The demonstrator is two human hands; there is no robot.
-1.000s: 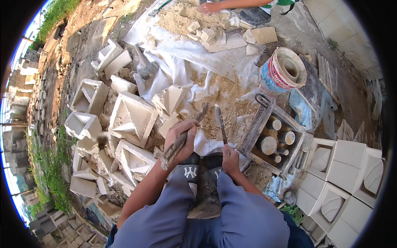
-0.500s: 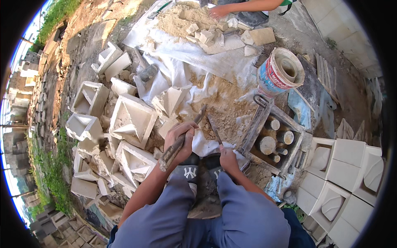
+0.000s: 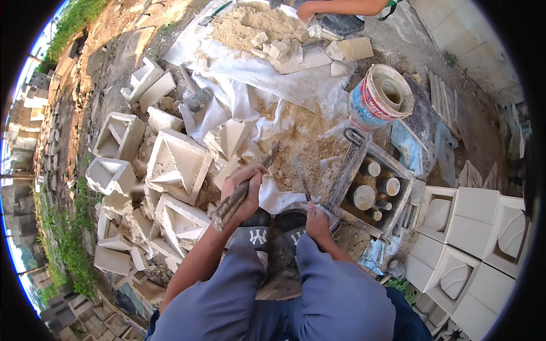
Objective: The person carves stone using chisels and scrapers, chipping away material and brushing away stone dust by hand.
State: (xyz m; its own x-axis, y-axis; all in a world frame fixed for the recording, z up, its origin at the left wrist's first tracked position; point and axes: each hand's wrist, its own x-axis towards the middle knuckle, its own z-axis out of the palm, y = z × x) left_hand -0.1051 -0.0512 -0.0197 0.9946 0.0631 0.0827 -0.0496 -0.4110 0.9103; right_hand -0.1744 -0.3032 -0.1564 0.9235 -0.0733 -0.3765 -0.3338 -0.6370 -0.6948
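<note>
My left hand [image 3: 243, 188] is wrapped round a long, mortar-crusted bar [image 3: 226, 211], whose narrow end slants up and to the right over the sand. In my right hand [image 3: 317, 220] is a thin tool with a flat narrow blade [image 3: 302, 177], pointing away from me. The two tools are apart. Beneath their tips lies damp sand [image 3: 301, 133] on a white cloth sheet [image 3: 244, 91]. Just right of my right hand stands a dirty box mould [image 3: 347, 176] with several round cores [image 3: 364, 197] inside and a bent handle at its far corner.
Pale hollow cast blocks [image 3: 177, 165], some broken, crowd the left. A hammer [image 3: 198, 98] lies beyond them. A bucket [image 3: 375, 99] stands behind the mould; finished blocks [image 3: 472, 210] are stacked at right. Another person's arm [image 3: 347, 7] reaches in at the top beside a sand pile [image 3: 250, 25].
The blade in my right hand has swung more upright and moved slightly right. My left hand keeps its grip on the bar. The other person's hand has shifted right; the whole view has moved a little.
</note>
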